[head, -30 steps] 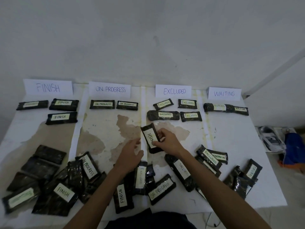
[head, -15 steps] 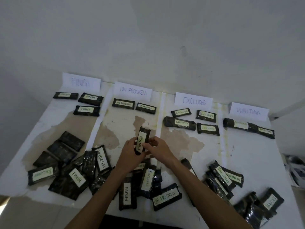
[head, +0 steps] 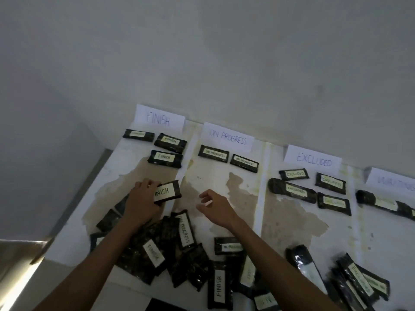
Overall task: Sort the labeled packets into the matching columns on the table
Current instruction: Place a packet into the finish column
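Black-wrapped FINISH packet (head: 167,191), long axis crosswise, is being held by the left grip (head: 140,203) just short of the placed FINISH packets (head: 165,158), the right grip (head: 215,209) loosely curled and empty.

You are working in dim, flat, grey-blue light. No hard shadows fall under your left hand (head: 139,203) or your right hand (head: 215,209), and the wall (head: 224,52) beyond your fingertips is an even, murky grey. The one bright spot is a warm strip of light (head: 18,277) far below and left of your left fingers, at the frame's corner. The label on the packet (head: 168,191) in your left fingers reads fairly sharp, pale against the dark wrapper. Far right of your right fingers the sign (head: 393,179) smears into blur. Below and right of those fingers a wrapper (head: 301,259) throws small white glints. The table (head: 292,221) leans and its edges bow with the wide lens.
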The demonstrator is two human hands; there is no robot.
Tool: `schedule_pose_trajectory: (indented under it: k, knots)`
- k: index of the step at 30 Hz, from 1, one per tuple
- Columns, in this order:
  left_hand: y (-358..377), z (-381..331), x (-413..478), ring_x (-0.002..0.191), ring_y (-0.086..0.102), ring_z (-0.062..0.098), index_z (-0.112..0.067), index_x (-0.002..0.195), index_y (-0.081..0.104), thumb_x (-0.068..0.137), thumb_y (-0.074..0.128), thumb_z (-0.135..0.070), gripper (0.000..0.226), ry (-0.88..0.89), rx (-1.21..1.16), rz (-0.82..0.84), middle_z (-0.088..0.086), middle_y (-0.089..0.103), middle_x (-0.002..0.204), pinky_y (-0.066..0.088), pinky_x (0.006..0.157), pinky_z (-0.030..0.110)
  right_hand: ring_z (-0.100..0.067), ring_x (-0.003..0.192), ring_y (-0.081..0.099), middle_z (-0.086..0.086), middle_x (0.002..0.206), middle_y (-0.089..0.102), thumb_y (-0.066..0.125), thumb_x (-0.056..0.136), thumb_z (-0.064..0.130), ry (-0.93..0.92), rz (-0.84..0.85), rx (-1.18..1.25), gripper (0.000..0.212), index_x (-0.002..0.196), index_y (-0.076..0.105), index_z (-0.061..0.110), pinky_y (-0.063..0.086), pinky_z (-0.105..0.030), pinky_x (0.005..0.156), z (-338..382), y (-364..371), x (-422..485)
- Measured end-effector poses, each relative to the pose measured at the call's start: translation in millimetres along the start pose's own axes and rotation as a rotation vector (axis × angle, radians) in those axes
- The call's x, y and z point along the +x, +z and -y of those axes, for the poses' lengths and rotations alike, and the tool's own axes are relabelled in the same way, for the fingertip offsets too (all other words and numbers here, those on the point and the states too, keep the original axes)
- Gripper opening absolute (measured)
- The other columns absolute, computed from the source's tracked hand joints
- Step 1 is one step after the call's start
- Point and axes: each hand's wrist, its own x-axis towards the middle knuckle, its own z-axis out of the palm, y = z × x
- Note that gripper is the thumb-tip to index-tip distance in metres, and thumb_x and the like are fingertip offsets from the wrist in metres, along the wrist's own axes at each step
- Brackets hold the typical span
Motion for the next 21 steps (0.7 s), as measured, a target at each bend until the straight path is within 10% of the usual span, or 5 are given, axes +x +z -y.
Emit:
schedule_pose_trajectory:
  k: [8, 21]
  knots:
    - [-15, 104, 52, 0.104, 0.047, 0.041, -0.005, 0.129, 0.050, 0.068, 0.073, -0.011, 0.065, -0.042, 0.065, 0.021, 0.020, 0.051, 0.120, 0.048, 0.078, 0.048, -0.022, 0.118, 0.050, -0.008, 0.130, 0.052, 0.059, 0.089, 0.022, -0.052, 0.056, -0.134, 0.039, 0.127, 0.052, 0.013, 0.041, -0.031, 0.095, 34, 69, 68]
    - [-20, 152, 156, 0.109, 0.045, 0.046, 0.002, 0.136, 0.039, 0.074, 0.056, 0.010, 0.064, 0.137, 0.163, 0.006, 0.026, 0.046, 0.128, 0.046, 0.083, 0.055, -0.029, 0.107, 0.051, -0.012, 0.119, 0.049, 0.072, 0.073, 0.022, -0.309, 0.118, -0.357, 0.060, 0.128, 0.051, 0.014, 0.049, -0.039, 0.085, 47, 117, 111]
